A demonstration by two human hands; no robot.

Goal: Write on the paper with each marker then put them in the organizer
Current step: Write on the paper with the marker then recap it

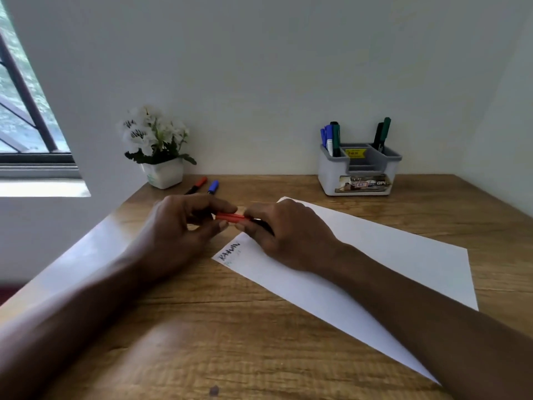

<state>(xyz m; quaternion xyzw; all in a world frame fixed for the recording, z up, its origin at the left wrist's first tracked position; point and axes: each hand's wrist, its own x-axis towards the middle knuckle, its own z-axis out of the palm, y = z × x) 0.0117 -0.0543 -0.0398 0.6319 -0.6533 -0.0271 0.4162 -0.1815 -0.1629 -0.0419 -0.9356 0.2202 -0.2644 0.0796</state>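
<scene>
Both hands meet over the near-left corner of the white paper (389,264). Between them lies a red-capped marker (232,217) with a black barrel. My left hand (178,229) pinches the red cap end. My right hand (288,235) grips the black barrel. Black writing (230,251) shows on the paper corner just below the hands. The grey-and-white organizer (360,176) stands at the back right, holding blue, green and black markers. A red-capped marker (197,184) and a blue-capped marker (212,187) lie on the table behind my left hand.
A white pot of white flowers (157,148) stands at the back left against the wall. The wooden table (202,342) ends at a left edge beside a window. A small dark mark (214,390) sits on the wood near the front.
</scene>
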